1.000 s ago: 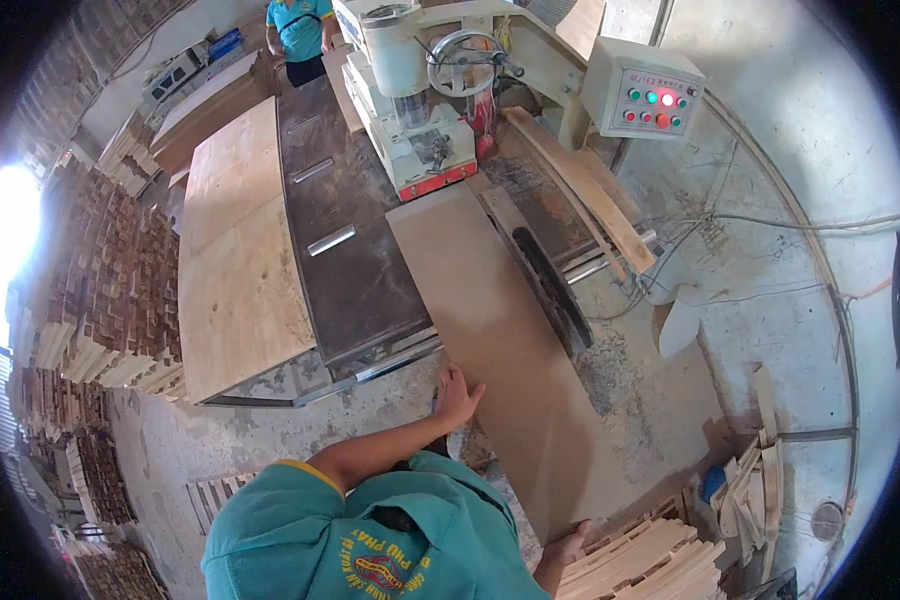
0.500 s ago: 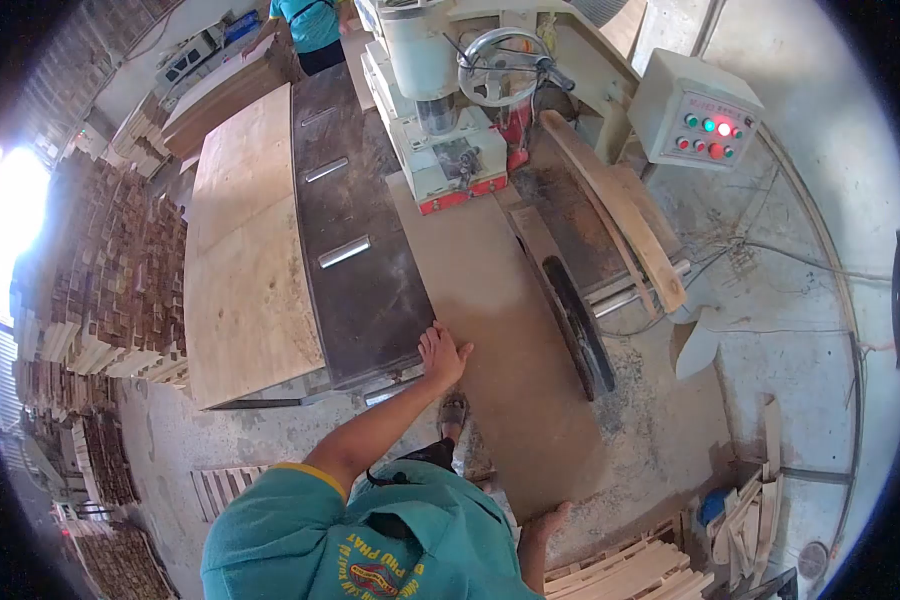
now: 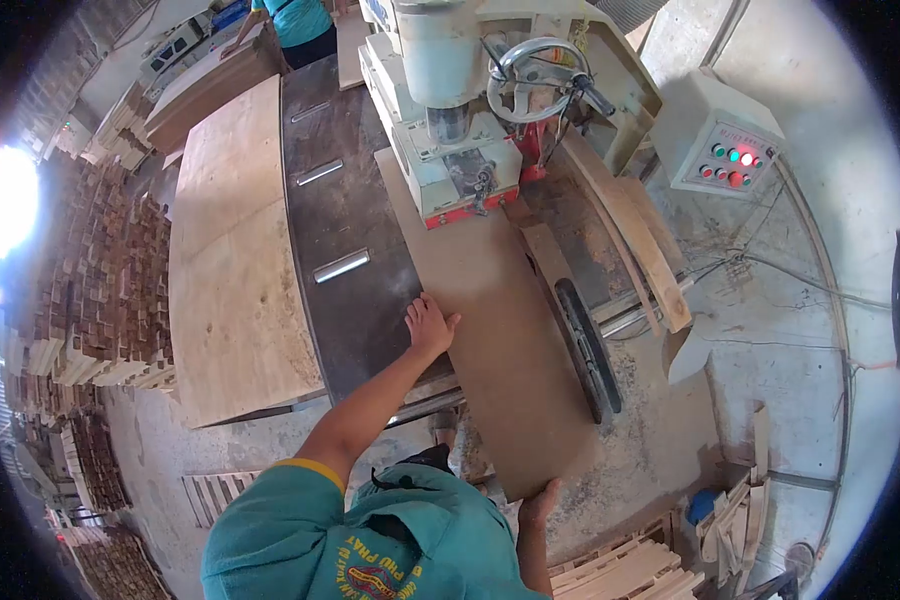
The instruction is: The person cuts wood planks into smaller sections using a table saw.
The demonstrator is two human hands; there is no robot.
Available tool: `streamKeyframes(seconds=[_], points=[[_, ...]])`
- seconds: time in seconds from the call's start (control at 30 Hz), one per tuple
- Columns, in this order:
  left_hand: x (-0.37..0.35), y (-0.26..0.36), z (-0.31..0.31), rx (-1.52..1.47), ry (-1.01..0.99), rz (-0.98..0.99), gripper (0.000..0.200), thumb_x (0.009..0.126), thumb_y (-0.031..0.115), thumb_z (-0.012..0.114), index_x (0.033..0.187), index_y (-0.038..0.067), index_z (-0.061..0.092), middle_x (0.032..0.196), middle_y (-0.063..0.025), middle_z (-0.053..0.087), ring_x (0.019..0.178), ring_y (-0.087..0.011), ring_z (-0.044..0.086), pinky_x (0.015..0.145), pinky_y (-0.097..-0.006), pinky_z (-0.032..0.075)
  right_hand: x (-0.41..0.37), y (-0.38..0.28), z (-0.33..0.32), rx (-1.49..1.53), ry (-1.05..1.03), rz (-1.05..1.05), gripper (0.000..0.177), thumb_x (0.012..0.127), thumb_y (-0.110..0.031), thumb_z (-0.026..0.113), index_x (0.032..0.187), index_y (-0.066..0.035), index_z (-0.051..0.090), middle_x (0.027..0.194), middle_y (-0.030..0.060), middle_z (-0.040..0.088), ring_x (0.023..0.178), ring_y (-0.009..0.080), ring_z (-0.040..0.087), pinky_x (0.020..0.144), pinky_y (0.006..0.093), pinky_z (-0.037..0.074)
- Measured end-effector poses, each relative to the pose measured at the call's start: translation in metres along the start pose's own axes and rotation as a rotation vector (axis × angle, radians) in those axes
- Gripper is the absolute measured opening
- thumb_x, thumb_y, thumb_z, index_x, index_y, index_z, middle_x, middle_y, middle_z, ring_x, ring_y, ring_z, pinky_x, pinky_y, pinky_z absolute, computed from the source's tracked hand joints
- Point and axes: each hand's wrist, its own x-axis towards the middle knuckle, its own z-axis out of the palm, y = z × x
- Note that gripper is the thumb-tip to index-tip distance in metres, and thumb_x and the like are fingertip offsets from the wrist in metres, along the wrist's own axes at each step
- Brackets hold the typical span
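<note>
wood strips (image 3: 620,578): piled to the right of the right hand (image 3: 538,505) and nearer the body; that forearm seems to want room there
right hand: at the near end of the board (image 3: 495,330), fingers touching its corner; cannot tell whether it clamps round the end or only bears on it
board: runs forward from the right hand, past the left hand (image 3: 429,327) and under the machine head (image 3: 460,170); its near end juts off the dark table (image 3: 355,225), so level support from the right hand should help against droop
left hand: ahead of the right, laid over the board's left edge, thumb and fingers apart, wrapped round nothing that shows; steady, light pressure sideways probably suits best
dark table: beside and beyond the left hand, to its left
slotted guide (image 3: 560,290): across the board from the left hand, close along the right edge; contact all along cannot be told, so that line is worth watching
machine head: beyond the left hand, over the board; fingers belong well short of its red lower edge
control box (image 3: 720,140): farther, right of both hands, some lamps lit
co-worker (image 3: 300,25): farthest ahead of the left hand, off to its left, by stacked boards (image 3: 210,90)
</note>
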Motion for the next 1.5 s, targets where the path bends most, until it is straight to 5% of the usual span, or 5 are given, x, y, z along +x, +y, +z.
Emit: streamKeyframes(seconds=[0.33,0.47,0.63,1.07,1.5], points=[[0.073,-0.034,-0.009,-0.111,0.099,0.005,0.09,0.086,0.047,0.065,0.143,-0.011,0.025,0.132,-0.03,0.042,0.12,-0.0441,0.042,0.102,-0.0529,0.036,0.023,-0.017,0.032,-0.562,0.085,0.128,0.035,0.101,-0.042,0.05,0.105,-0.009,0.06,0.078,0.0041,0.062,0.064,0.0151,0.06,0.057,0.0293,0.047],[0.038,-0.024,-0.031,-0.245,0.283,0.108,0.084,0.086,0.043,0.064,0.144,-0.006,0.029,0.127,-0.0301,0.047,0.116,-0.0448,0.046,0.1,-0.0512,0.039,0.047,-0.017,0.054,-0.578,-0.05,0.11,0.033,0.101,-0.039,0.051,0.104,-0.008,0.059,0.081,0.0054,0.063,0.066,0.0158,0.061,0.059,0.0289,0.048],[-0.089,-0.016,-0.058,-0.528,-0.475,0.279,0.042,0.085,0.033,0.068,0.11,0.002,0.057,0.108,-0.0217,0.062,0.112,-0.0417,0.053,0.097,-0.0518,0.04,0.069,-0.014,0.079,-0.574,-0.099,0.26,0.038,0.1,-0.043,0.05,0.108,-0.007,0.06,0.081,0.0061,0.063,0.066,0.0161,0.061,0.059,0.0296,0.048],[-0.144,-0.041,0.004,0.0,-0.315,0.441,0.083,0.087,0.047,0.061,0.15,0.006,0.028,0.155,-0.018,0.023,0.134,-0.044,0.03,0.109,-0.0566,0.034,0.115,-0.041,0.019,-0.768,-0.104,0.334,0.032,0.096,-0.033,0.053,0.114,-0.007,0.058,0.09,0.0108,0.067,0.066,0.0202,0.061,0.056,0.032,0.047],[-0.083,-0.197,-0.11,0.054,0.458,-0.564,0.061,0.083,0.037,0.064,0.131,0.004,0.049,0.13,-0.0229,0.046,0.124,-0.0405,0.042,0.106,-0.0506,0.032,0.114,-0.058,-0.11,-1.521,-0.284,0.344,0.032,0.098,-0.024,0.051,0.126,-0.009,0.054,0.103,0.0148,0.065,0.09,0.0245,0.065,0.067,0.0364,0.054]])
